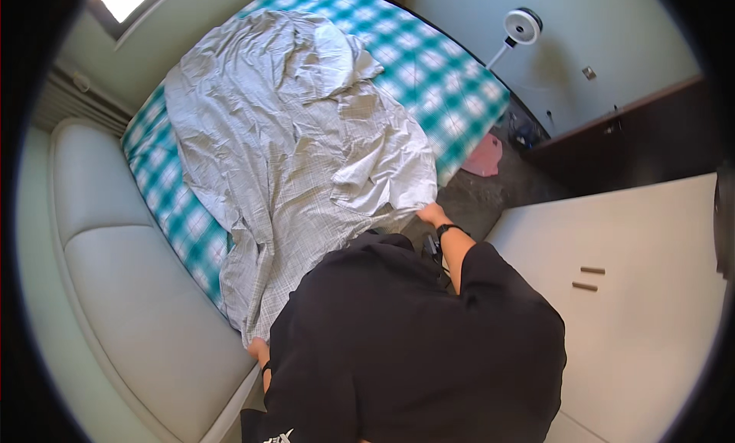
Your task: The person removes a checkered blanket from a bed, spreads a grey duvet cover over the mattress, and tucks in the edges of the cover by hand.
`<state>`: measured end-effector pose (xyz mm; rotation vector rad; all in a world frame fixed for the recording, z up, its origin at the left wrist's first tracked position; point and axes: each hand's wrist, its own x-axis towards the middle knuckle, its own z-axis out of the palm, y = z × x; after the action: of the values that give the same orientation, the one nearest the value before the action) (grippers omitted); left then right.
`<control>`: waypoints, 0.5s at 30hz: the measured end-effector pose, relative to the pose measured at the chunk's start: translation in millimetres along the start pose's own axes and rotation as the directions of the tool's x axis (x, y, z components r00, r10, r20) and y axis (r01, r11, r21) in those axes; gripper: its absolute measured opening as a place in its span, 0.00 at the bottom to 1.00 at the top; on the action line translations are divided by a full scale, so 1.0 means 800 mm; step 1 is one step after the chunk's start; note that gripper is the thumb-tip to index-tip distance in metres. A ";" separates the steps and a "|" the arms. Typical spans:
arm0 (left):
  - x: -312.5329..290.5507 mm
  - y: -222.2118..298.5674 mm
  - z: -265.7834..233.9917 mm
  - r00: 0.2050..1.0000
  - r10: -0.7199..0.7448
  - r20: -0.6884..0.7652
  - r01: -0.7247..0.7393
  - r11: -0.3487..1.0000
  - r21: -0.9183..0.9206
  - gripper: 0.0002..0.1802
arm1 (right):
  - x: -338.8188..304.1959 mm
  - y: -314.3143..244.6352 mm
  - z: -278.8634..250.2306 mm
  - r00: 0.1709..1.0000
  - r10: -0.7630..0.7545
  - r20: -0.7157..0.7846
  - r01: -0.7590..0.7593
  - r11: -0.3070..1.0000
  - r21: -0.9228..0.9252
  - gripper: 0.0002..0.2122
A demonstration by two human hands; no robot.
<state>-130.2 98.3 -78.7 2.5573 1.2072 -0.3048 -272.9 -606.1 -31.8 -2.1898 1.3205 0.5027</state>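
A light grey, finely checked bed sheet (pixel 260 129) lies rumpled across the bed, with folds bunched toward the far end. My left hand (pixel 258 347) is closed on its near left corner, beside the headboard. Farther right, my right hand (pixel 432 213) grips the sheet's near right corner, and a dark band circles that wrist. Between both hands the near edge of the cloth stretches along the bedside, partly hidden by my black shirt. Under it, the green and white checked mattress cover (pixel 436 83) shows along the left and right sides.
A padded cream headboard (pixel 122 290) runs along the left. At the right stand a white cabinet (pixel 635 251) and a dark brown piece of furniture (pixel 635 137). A white fan (pixel 522 27) is by the far wall. Something pink (pixel 484 156) lies on the floor near the bed.
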 end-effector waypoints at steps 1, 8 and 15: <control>0.001 0.024 -0.002 0.999 0.044 0.009 -0.044 0.999 0.017 0.23 | 0.009 0.009 0.007 0.999 -0.036 -0.015 0.036 0.999 0.008 0.22; -0.016 0.045 -0.061 0.988 0.138 -0.070 -0.148 0.975 -0.168 0.23 | -0.022 -0.076 -0.008 0.979 0.018 0.201 -0.114 0.871 0.478 0.12; -0.019 0.034 -0.051 0.975 0.220 -0.028 -0.220 0.948 -0.228 0.19 | 0.001 -0.016 0.025 0.998 -0.068 0.009 0.061 0.945 0.322 0.09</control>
<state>-115.8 85.0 -31.4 2.4571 0.8872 -0.1040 -262.1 -589.3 -44.8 -1.9443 1.2197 0.2602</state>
